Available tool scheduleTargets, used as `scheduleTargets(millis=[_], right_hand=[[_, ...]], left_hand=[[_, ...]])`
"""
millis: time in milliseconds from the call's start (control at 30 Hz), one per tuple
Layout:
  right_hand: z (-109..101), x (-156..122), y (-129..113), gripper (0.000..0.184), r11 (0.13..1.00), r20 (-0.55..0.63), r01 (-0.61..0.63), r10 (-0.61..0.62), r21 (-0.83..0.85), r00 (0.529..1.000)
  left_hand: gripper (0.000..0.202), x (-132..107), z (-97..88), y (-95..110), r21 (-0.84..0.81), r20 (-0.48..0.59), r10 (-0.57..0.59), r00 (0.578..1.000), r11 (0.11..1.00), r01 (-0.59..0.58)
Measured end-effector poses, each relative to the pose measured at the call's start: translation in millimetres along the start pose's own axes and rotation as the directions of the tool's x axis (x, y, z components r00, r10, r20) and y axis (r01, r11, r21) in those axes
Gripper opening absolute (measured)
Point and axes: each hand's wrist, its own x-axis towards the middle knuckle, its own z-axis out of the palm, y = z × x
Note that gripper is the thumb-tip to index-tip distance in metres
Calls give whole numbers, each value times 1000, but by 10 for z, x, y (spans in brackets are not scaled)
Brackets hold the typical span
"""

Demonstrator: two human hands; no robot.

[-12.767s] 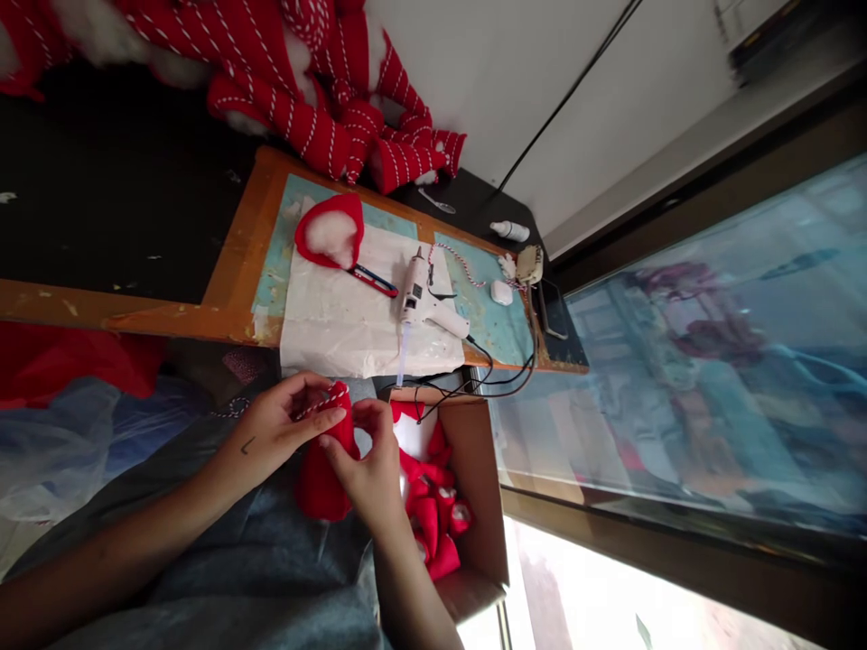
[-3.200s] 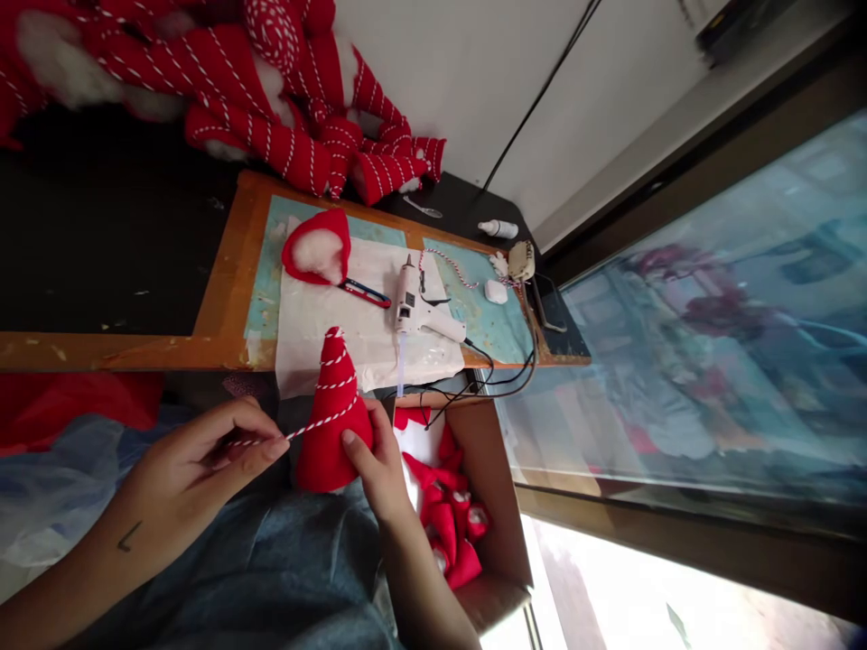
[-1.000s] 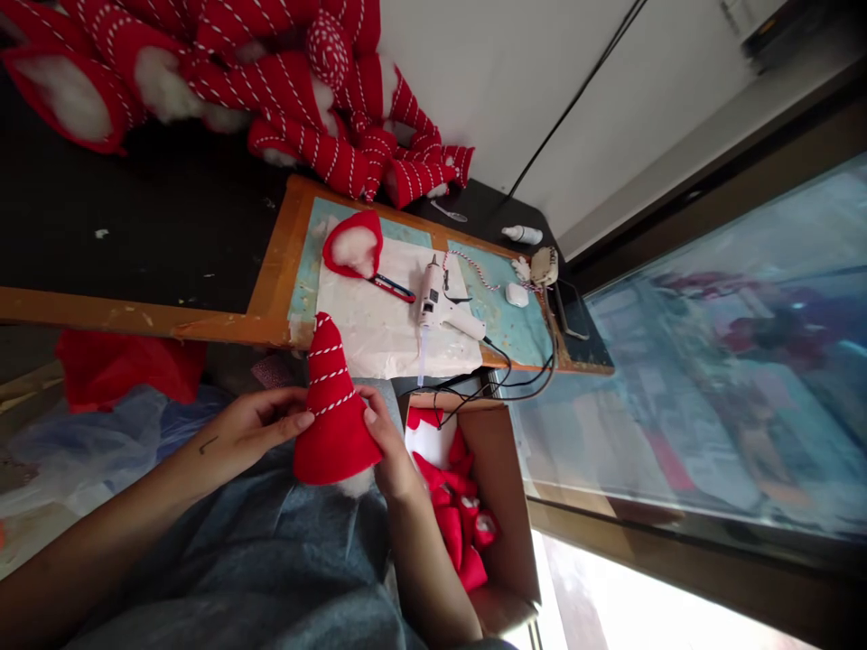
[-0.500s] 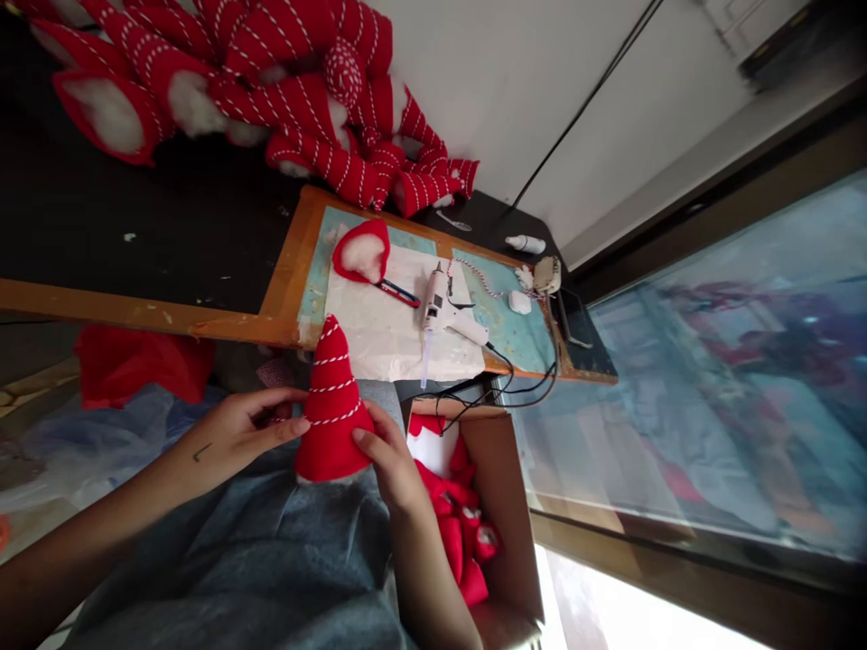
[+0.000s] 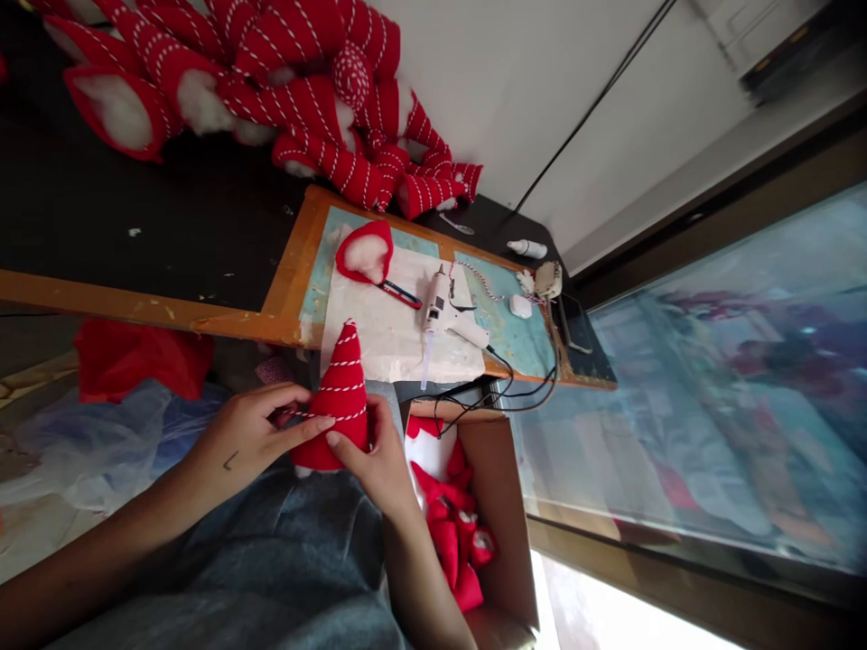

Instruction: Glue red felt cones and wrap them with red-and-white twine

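A red felt cone (image 5: 342, 379), wound with red-and-white twisted cord, is held upright over my lap with its tip leaning right. My right hand (image 5: 375, 459) wraps the cone's right side, thumb across the front. At its left side my left hand (image 5: 257, 429) pinches the loose length of cord (image 5: 298, 413), its thumb pressing against the cone's front. White stuffing shows slightly at the cone's bottom edge. On the table just beyond, a white glue gun (image 5: 451, 316) lies on a white sheet (image 5: 366, 338), beside a utility knife (image 5: 402, 294) and a stuffed red cone (image 5: 366, 253).
Many cord-wrapped red cones (image 5: 291, 99) are heaped at the back left. A cardboard box (image 5: 499, 506) with red felt pieces stands below the table at right. Black cables (image 5: 505, 384) hang off the table edge. A phone (image 5: 574, 325) and white bottle (image 5: 526, 248) lie at the right.
The cone has turned and its tip has swung right. My right hand reaches further round it, and my left hand has shifted right, with cord now showing between its fingers and the cone.
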Motion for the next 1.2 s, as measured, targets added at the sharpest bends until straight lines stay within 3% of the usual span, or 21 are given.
scheduleTargets(millis=[167, 367, 433, 633, 833, 967, 1067, 1200], right_hand=[[-23, 32, 38, 53, 963, 7, -43, 43, 266, 999], [-20, 29, 68, 55, 873, 104, -143, 106, 466, 989], [6, 48, 88, 55, 886, 104, -125, 87, 446, 991], [13, 50, 135, 58, 962, -112, 34, -3, 270, 994], [18, -30, 28, 71, 998, 37, 18, -20, 68, 999], [70, 8, 32, 62, 989, -52, 3, 5, 149, 999], [81, 29, 67, 57, 989, -118, 1, 16, 145, 993], [86, 30, 112, 54, 985, -122, 24, -3, 172, 993]], left_hand=[[47, -17, -70, -1, -65, 109, -106, 988, 991, 114], [44, -11, -119, -15, -157, 166, -112, 980, 978, 138], [44, -11, -82, -45, -213, 190, -113, 975, 965, 153], [45, -28, 18, -117, -274, 145, -175, 974, 939, 209], [43, -40, 0, -19, -120, -18, -111, 994, 987, 108], [54, -109, -35, 77, -74, -78, -116, 990, 991, 111], [43, -191, -79, 133, -45, -85, -116, 990, 993, 113], [41, -234, -106, 115, -13, -71, -121, 990, 993, 121]])
